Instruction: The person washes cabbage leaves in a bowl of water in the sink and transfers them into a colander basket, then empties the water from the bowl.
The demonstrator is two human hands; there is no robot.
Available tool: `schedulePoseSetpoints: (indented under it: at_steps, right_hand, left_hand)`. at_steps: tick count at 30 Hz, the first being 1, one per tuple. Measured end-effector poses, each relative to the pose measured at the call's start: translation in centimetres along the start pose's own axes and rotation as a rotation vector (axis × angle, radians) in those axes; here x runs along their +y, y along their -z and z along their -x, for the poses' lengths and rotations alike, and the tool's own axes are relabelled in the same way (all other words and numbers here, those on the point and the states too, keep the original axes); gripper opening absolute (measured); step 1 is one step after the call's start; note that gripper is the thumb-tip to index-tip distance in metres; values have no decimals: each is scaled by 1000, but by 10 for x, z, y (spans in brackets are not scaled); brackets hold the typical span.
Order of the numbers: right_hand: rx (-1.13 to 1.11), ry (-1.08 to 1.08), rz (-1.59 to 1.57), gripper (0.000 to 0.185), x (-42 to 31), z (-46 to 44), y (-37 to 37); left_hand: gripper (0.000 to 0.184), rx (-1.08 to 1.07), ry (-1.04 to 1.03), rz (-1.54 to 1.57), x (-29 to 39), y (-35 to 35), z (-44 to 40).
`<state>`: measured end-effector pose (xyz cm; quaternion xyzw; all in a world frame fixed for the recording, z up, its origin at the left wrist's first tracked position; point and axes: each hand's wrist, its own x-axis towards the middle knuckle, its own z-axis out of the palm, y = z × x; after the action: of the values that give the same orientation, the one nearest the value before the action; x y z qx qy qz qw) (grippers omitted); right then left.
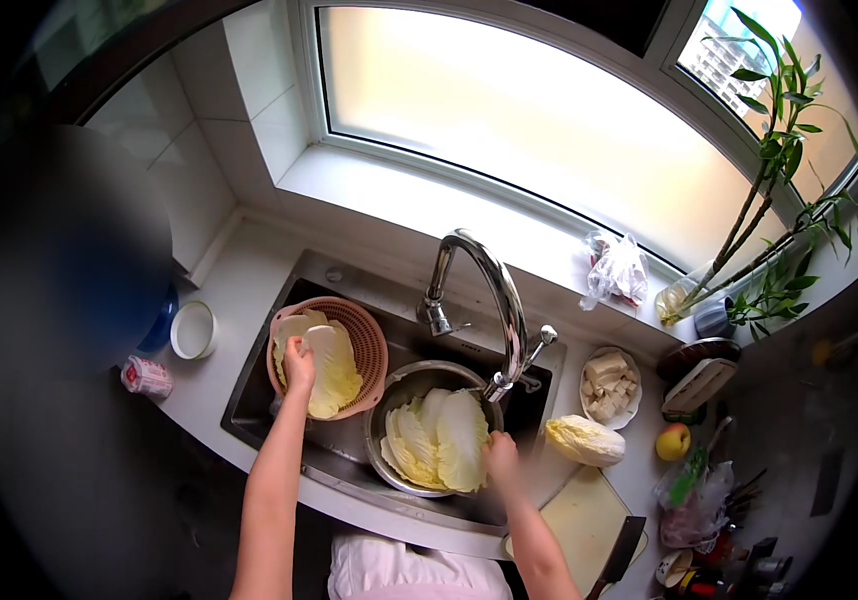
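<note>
My left hand (pixel 299 366) is closed on a pale napa cabbage leaf (pixel 333 366) over the pink colander (pixel 368 335) in the left part of the sink. Other pale leaf pieces show beneath it. My right hand (pixel 500 458), slightly blurred, is at the right rim of a metal bowl (pixel 377 462). Its fingers close on the edge of a large cabbage leaf (pixel 463 438). More cabbage leaves (pixel 412 444) lie in that bowl, under the chrome faucet (pixel 511 300).
Right of the sink are a plate of white tofu-like chunks (pixel 610 386), a napa cabbage (pixel 585 441), an apple (pixel 672 441), and a cutting board (pixel 589 520) with a cleaver (pixel 621 550). At left stand a white bowl (pixel 194 330) and a small package (pixel 146 377).
</note>
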<state>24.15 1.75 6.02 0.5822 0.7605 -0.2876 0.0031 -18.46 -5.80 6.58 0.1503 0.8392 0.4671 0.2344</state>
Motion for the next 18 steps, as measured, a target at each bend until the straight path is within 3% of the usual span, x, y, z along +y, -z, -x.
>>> schedulePoseSetpoints:
  at_steps: [1, 2, 3, 4, 5, 7, 8, 9, 11, 12, 13, 15, 16, 18]
  right_hand:
    - [2, 1, 1, 24, 1, -4, -6]
    - [170, 120, -127, 24, 1, -10, -13]
    - [337, 240, -254, 23, 3, -13, -19]
    - [145, 128, -368, 23, -5, -12, -6]
    - [148, 127, -365, 23, -19, -10, 6]
    - [98, 69, -496, 18, -45, -1, 27]
    - [40, 67, -538, 12, -57, 3, 40]
    - [41, 69, -534, 12, -54, 1, 39]
    - [-46, 104, -960, 7, -46, -5, 35]
    - [-121, 91, -1166, 6, -51, -2, 44]
    - [-113, 91, -1159, 6, -51, -1, 48]
    - [-265, 17, -1508, 11, -51, 1, 56]
    - [-249, 26, -1489, 19, -51, 3, 60]
    - [-263, -50, -1493, 24, -56, 3, 68]
  left_hand:
    - [36, 212, -114, -65, -12, -2, -3]
    - [37, 424, -227, -129, -23, -5, -7]
    - [37, 424, -226, -127, -12, -4, 5]
    - [39, 454, -332, -230, 13, -3, 30]
    - [41, 481, -438, -331, 32, -12, 49]
    - [43, 197, -513, -381, 31, -41, 79]
    - [46, -128, -407, -160, 25, -59, 89]
    - [56, -449, -174, 99, 7, -87, 93]
    - [77, -733, 105, 363, 25, -115, 125]
    - [69, -719, 52, 372, 36, -121, 134]
    - [69, -726, 50, 380, 47, -125, 139]
    - [60, -789, 37, 660, 62, -133, 145]
    - [45, -740, 122, 823, 67, -140, 152]
    - [38, -707, 112, 822, 78, -148, 164]
